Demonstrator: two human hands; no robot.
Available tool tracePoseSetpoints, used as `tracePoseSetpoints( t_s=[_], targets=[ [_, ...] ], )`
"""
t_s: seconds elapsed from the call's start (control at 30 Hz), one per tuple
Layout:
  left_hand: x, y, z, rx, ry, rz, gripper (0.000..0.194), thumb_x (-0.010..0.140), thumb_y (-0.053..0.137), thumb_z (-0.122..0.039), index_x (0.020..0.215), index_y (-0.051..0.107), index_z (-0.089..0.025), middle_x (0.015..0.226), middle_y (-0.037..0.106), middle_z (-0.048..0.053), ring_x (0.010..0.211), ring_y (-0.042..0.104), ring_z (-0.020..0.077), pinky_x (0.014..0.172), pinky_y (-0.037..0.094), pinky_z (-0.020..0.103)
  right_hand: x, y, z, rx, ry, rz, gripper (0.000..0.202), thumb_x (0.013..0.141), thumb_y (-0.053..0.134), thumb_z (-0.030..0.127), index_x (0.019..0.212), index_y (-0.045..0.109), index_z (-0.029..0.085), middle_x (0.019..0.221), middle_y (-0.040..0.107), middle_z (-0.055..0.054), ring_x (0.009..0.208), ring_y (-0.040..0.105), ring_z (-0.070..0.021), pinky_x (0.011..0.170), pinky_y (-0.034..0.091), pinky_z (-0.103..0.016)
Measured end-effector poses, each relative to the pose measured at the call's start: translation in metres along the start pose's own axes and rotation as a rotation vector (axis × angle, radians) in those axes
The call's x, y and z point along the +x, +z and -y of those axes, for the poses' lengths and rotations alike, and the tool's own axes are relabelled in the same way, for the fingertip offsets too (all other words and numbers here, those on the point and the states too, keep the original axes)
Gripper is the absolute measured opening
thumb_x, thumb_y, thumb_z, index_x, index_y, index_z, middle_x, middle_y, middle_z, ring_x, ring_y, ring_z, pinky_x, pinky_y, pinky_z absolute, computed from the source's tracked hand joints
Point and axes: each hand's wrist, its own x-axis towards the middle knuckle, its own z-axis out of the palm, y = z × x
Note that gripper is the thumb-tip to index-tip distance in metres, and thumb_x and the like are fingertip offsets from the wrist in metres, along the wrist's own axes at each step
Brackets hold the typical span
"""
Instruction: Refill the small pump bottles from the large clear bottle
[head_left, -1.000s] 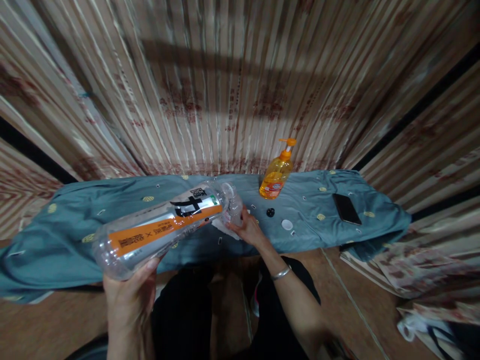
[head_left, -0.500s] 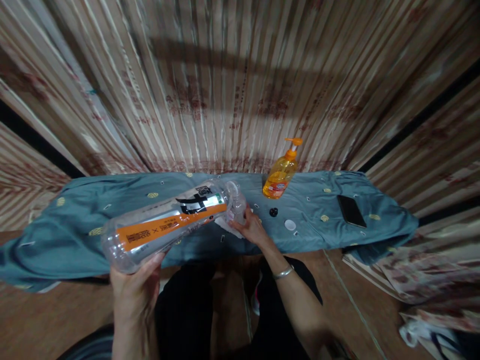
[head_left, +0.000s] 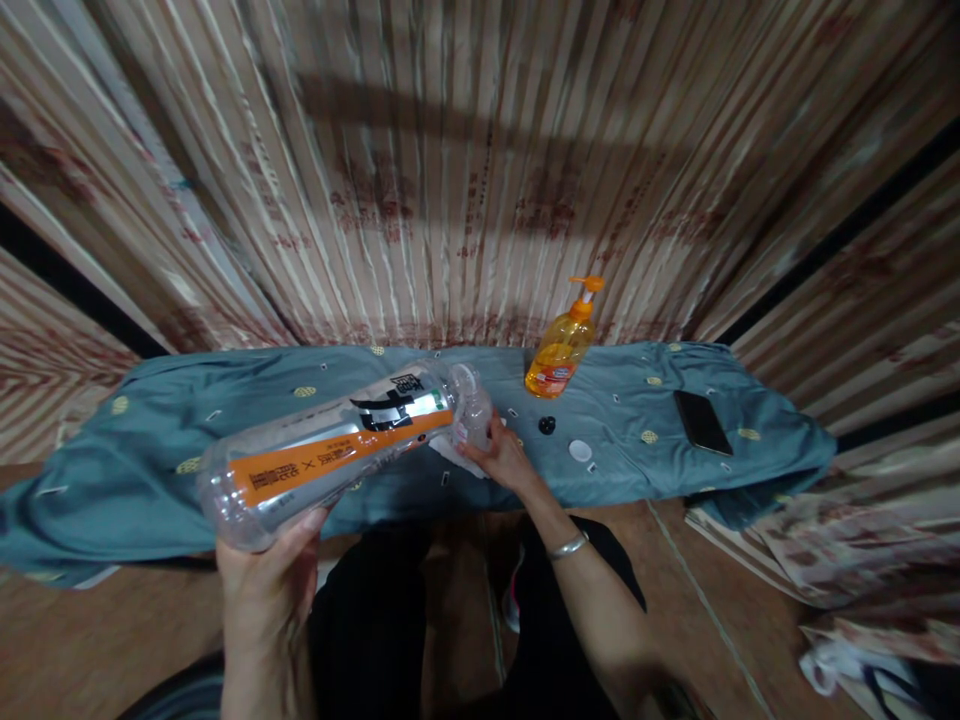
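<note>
My left hand (head_left: 274, 560) is closed round the lower end of a large clear plastic bottle (head_left: 330, 450) with a silver, orange and black label. The bottle lies tilted in the air, its neck end pointing right. My right hand (head_left: 499, 450) grips a small clear plastic bottle (head_left: 472, 405), whose top is right at the large bottle's mouth. I cannot tell whether the two mouths touch. Under the small bottle lies a crumpled white tissue (head_left: 461, 458). Just right of my right hand are a small black cap (head_left: 547, 425) and a white round lid (head_left: 579, 450).
An orange pump bottle (head_left: 559, 350) stands at the back of the narrow table with a blue-green cloth (head_left: 630, 400). A black phone (head_left: 702, 422) rests at the right. Striped curtains (head_left: 465, 200) hang behind and on both sides.
The base of the large bottle has shifted slightly left with my left hand. My right hand and the small bottle stay nearly where they were.
</note>
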Motion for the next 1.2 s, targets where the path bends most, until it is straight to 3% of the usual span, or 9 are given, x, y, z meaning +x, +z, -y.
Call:
tracePoseSetpoints(
  t_s=[0.17,0.43,0.6,0.73,1.0,1.2],
  targets=[
    [0.0002,-0.0014,0.0008,0.008,0.001,0.005,0.056,0.04,0.099,-0.026,0.092,0.081,-0.025,0.092,0.081,0.003,0.09,0.077,0.0257,0.088,0.067,0.04,0.0002,-0.0009,0.0007,0.002,0.0,0.0,0.072,0.087,0.082,0.029,0.152,0.051,0.022,0.127,0.08,-0.011,0.115,0.079,-0.0336,0.097,0.062,-0.044],
    [-0.0002,0.0033,-0.0019,-0.023,-0.004,0.008,0.055,0.038,0.099,-0.022,0.088,0.078,-0.023,0.092,0.08,0.002,0.09,0.075,0.0228,0.085,0.066,0.034,0.0009,0.0012,-0.0013,-0.017,-0.005,-0.022,0.07,0.087,0.082,0.028,0.151,0.053,0.022,0.121,0.08,-0.01,0.112,0.079,-0.0332,0.096,0.062,-0.044],
    [0.001,-0.0005,-0.0001,-0.001,0.014,0.031,0.056,0.04,0.1,-0.026,0.092,0.078,-0.024,0.095,0.08,0.003,0.097,0.076,0.0272,0.094,0.065,0.043,0.0005,-0.0001,0.0001,-0.025,-0.003,-0.008,0.069,0.088,0.082,0.028,0.15,0.053,0.022,0.118,0.081,-0.009,0.108,0.079,-0.0321,0.092,0.062,-0.041],
    [0.0007,-0.0009,0.0003,0.003,0.015,0.043,0.055,0.042,0.101,-0.029,0.092,0.078,-0.024,0.101,0.081,0.004,0.1,0.076,0.0273,0.096,0.064,0.043,0.0004,-0.0006,0.0,-0.031,0.003,-0.01,0.069,0.088,0.083,0.029,0.15,0.053,0.021,0.119,0.081,-0.01,0.108,0.08,-0.0319,0.091,0.062,-0.041],
    [0.0018,-0.0025,0.0015,0.003,0.012,0.045,0.059,0.042,0.102,-0.029,0.096,0.079,-0.025,0.098,0.081,0.003,0.095,0.076,0.0258,0.091,0.066,0.042,0.0006,-0.0004,-0.001,-0.036,0.01,0.007,0.069,0.09,0.082,0.03,0.151,0.051,0.02,0.119,0.081,-0.01,0.109,0.079,-0.0313,0.093,0.062,-0.04],
    [0.0009,0.0008,0.0003,-0.067,-0.003,0.031,0.064,0.038,0.105,-0.026,0.097,0.081,-0.025,0.092,0.081,0.001,0.087,0.076,0.0209,0.083,0.068,0.034,0.0004,-0.0004,0.001,-0.057,0.009,-0.006,0.069,0.089,0.083,0.03,0.15,0.053,0.02,0.114,0.081,-0.009,0.104,0.08,-0.0314,0.09,0.062,-0.039]
  ],
)
